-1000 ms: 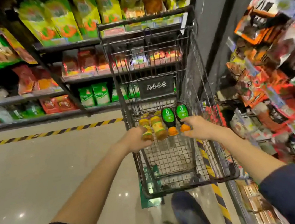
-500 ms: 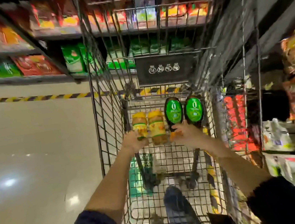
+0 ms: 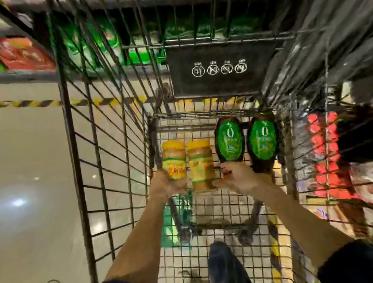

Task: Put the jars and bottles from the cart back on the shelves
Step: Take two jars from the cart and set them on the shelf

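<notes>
Inside the wire cart (image 3: 102,151) lie two jars with yellow lids and two dark bottles with green labels. My left hand (image 3: 167,184) grips the left jar (image 3: 173,160) from below. The right jar (image 3: 201,165) lies beside it, between my two hands. My right hand (image 3: 239,178) is closed on the neck ends of the left bottle (image 3: 228,139) and the right bottle (image 3: 263,142). Both arms reach down into the cart basket.
A black sign panel (image 3: 221,69) hangs on the cart's far end. Shelves of green and red packs (image 3: 19,53) stand ahead to the left, more packaged goods (image 3: 325,154) at the right. Hazard tape (image 3: 12,105) crosses the pale floor. My shoe (image 3: 227,270) shows below.
The view has dropped and closed in on the cart basket. Both hands stay on the jars and bottles, which appear larger and lower in the cart.
</notes>
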### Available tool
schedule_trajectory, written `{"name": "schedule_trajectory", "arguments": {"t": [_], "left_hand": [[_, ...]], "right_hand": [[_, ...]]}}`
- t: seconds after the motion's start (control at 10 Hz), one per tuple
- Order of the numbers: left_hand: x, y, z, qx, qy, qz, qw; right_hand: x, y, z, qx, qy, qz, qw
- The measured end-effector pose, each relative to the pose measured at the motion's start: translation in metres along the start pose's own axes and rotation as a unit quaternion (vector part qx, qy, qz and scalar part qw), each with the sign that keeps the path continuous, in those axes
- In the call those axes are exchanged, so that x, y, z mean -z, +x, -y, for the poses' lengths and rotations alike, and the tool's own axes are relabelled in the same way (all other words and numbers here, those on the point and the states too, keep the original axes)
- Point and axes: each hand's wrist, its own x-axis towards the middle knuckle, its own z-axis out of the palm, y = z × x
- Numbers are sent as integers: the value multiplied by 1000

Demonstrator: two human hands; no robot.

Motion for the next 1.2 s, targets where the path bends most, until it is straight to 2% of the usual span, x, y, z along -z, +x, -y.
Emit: {"name": "schedule_trajectory", "arguments": {"t": [0.1,0.2,0.4,0.5,0.6,0.7,0.8,0.9,1.1,1.2], "left_hand": [[3,4,1,4,-8,33,999],[2,8,7,39,24,-37,998],[3,17,14,62,-101,11,993],[2,19,17,47,-108,6,993],[1,11,9,51,-161,22,985],[2,13,15,52,-144,-13,988],[3,13,13,50,-156,0,986],[3,13,9,57,-171,-2,984],[-2,-5,-1,64,-213,1,975],[-1,-26,-6,67,-215,11,974]], "right_hand": [[-8,17,-6,-22,-13,3,1000],[-16,35,-9,-55,11,2,998],[-32,59,-15,-101,87,-9,991],[-37,61,-10,-118,105,-10,987],[-42,63,0,-109,164,9,980],[-53,67,3,-105,216,16,971],[-59,69,3,-114,223,9,968],[-62,71,2,-119,241,-31,963],[-58,59,-4,-117,250,-62,959],[-48,40,-6,-104,296,-75,947]]}}
